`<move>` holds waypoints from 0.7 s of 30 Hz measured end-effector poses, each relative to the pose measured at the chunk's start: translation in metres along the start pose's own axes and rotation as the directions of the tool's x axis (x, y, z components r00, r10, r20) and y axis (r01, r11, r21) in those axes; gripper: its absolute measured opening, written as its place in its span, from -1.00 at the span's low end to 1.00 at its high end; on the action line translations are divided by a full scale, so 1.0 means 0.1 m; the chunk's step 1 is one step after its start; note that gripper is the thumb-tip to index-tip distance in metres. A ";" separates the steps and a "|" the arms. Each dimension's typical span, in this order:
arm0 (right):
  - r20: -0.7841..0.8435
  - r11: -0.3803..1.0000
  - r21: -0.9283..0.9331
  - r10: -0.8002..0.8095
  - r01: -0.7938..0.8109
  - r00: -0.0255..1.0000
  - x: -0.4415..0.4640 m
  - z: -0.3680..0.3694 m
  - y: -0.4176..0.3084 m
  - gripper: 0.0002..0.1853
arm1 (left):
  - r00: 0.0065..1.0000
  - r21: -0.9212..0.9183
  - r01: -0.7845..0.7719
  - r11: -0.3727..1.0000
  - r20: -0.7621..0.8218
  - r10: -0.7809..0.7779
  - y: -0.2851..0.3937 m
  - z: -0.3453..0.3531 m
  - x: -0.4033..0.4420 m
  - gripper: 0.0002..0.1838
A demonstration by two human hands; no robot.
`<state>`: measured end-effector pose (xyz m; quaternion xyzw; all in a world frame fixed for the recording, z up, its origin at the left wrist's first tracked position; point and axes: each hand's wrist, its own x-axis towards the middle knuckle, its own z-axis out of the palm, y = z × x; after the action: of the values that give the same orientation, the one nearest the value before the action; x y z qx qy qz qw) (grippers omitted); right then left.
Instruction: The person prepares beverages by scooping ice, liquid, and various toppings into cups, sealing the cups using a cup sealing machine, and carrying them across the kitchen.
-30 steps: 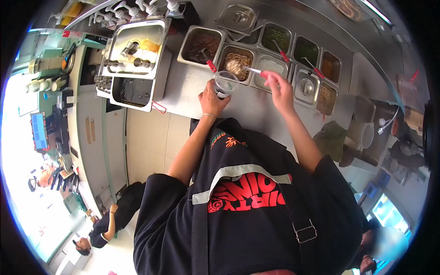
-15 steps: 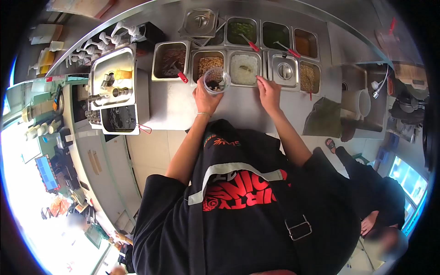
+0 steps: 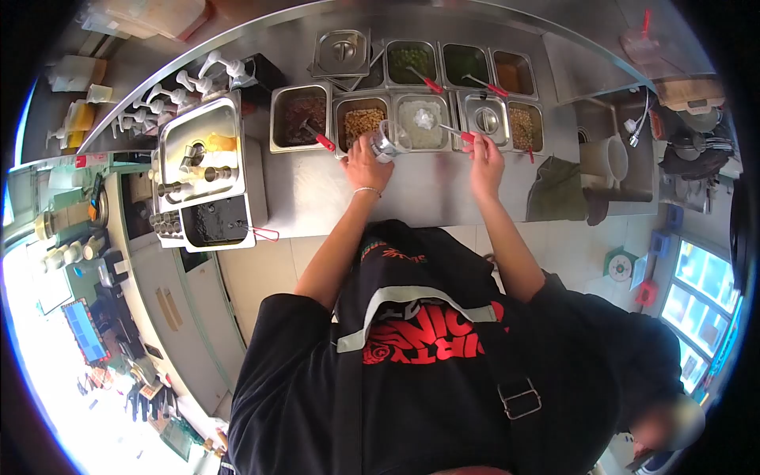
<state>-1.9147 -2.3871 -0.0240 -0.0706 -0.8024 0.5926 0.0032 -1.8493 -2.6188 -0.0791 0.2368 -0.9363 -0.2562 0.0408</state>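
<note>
My left hand [image 3: 366, 168] is wrapped round a clear plastic cup [image 3: 386, 145], which tilts to the right beside the front edge of a steel pan [image 3: 426, 141] of white, jelly-like food. In my right hand [image 3: 486, 165] is the red handle of a metal spoon [image 3: 450, 129]. Its bowl end holds a white heap [image 3: 424, 118] over that same pan. The cup's contents are hard to make out at this angle. Left of the white pan sits a pan of nut-like pieces [image 3: 364, 122]; a lidded pan [image 3: 486, 120] stands to its right.
Pans of dark red food [image 3: 301, 119], green pieces [image 3: 411, 59] and chickpea-like food [image 3: 522, 125] surround the work area. A dark cloth [image 3: 554, 190] hangs over the counter edge, near a sink holding a white bucket [image 3: 606, 162]. Another person [image 3: 645, 348] is at the right.
My right hand has raised the spoon with white food on it. The cup has gone from upright to tilted toward the white pan. The other person has shifted at the right.
</note>
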 end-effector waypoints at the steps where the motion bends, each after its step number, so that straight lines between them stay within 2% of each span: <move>1: 0.025 0.999 -0.001 -0.047 0.047 0.999 -0.10 -0.04 -0.09 -0.68 | 1.000 -0.003 -0.009 1.000 0.004 0.009 0.02 0.06 0.04 -0.16; 2: 0.103 0.980 -0.044 -0.187 0.192 0.977 -0.22 -0.08 -0.17 -0.74 | 0.998 -0.139 -0.067 0.988 0.001 0.067 0.03 0.12 0.08 -0.15; 3: 0.090 0.981 -0.051 -0.182 0.187 0.979 -0.31 -0.15 -0.31 -0.74 | 0.992 -0.274 -0.122 0.954 -0.006 0.126 0.04 0.17 0.12 -0.13; 4: 0.243 0.838 -0.252 -0.429 0.483 0.870 -0.38 -0.24 -0.48 -0.74 | 0.985 -0.424 -0.054 0.904 0.125 0.117 0.07 0.17 0.15 -0.11; 5: 0.438 0.570 -0.382 -0.581 0.727 0.686 -0.47 -0.31 -0.56 -0.73 | 0.982 -0.430 -0.060 0.901 0.138 0.132 0.09 0.17 0.14 -0.11; 7: 0.382 0.595 -0.421 -0.569 0.685 0.728 -0.59 -0.34 -0.56 -0.69 | 0.964 -0.568 -0.159 0.807 0.087 0.252 0.19 0.14 0.11 -0.11; 8: 0.349 0.629 -0.400 -0.568 0.666 0.746 -0.63 -0.38 -0.54 -0.71 | 0.954 -0.567 -0.188 0.802 0.088 0.286 0.21 0.12 0.07 -0.10; 10: 0.302 0.665 -0.388 -0.562 0.638 0.770 -0.70 -0.42 -0.49 -0.73 | 0.954 -0.578 -0.124 0.806 0.154 0.257 0.23 0.12 -0.07 -0.12; 11: 0.231 0.754 -0.346 -0.508 0.558 0.830 -0.71 -0.45 -0.42 -0.75 | 0.953 -0.590 -0.068 0.805 0.201 0.228 0.29 0.14 -0.11 -0.13; 12: 0.165 0.832 -0.291 -0.444 0.473 0.881 -0.71 -0.50 -0.34 -0.77 | 0.946 -0.498 -0.064 0.865 0.246 0.212 0.35 0.10 -0.18 -0.11; 13: 0.154 0.830 -0.296 -0.448 0.474 0.881 -0.70 -0.56 -0.27 -0.77 | 0.943 -0.502 -0.075 0.862 0.245 0.224 0.35 0.17 -0.25 -0.11; 14: 0.087 0.963 -0.097 -0.245 0.253 0.966 -0.69 -0.58 -0.20 -0.76 | 0.928 -0.496 -0.111 0.861 0.259 0.268 0.33 0.23 -0.31 -0.11; 15: 0.078 0.992 0.122 -0.017 0.008 0.997 -0.68 -0.62 -0.13 -0.73 | 0.913 -0.485 -0.142 0.863 0.272 0.303 0.29 0.33 -0.40 -0.11; 17: 0.083 0.986 0.166 -0.020 0.006 0.996 -0.56 -0.80 -0.01 -0.72 | 0.905 -0.487 -0.189 0.852 0.250 0.344 0.31 0.59 -0.58 -0.12; 19: 0.096 0.951 0.289 0.086 -0.110 0.992 -0.38 -1.04 0.10 -0.69 | 0.902 -0.483 -0.218 0.848 0.231 0.364 0.46 0.84 -0.71 -0.13; 20: 0.111 0.931 0.343 0.094 -0.127 0.989 -0.26 -1.19 0.17 -0.68 | 0.897 -0.566 -0.183 0.804 0.238 0.372 0.56 0.95 -0.81 -0.15; 21: 0.106 0.940 0.320 0.088 -0.118 0.990 -0.13 -1.34 0.17 -0.68 | 0.891 -0.640 -0.145 0.754 0.247 0.381 0.66 1.03 -0.90 -0.16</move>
<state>-1.8881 -2.2561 0.0011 -0.0840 -0.6879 0.7190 -0.0524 -1.8181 -2.4793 -0.1314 0.0231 -0.8192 -0.5726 -0.0226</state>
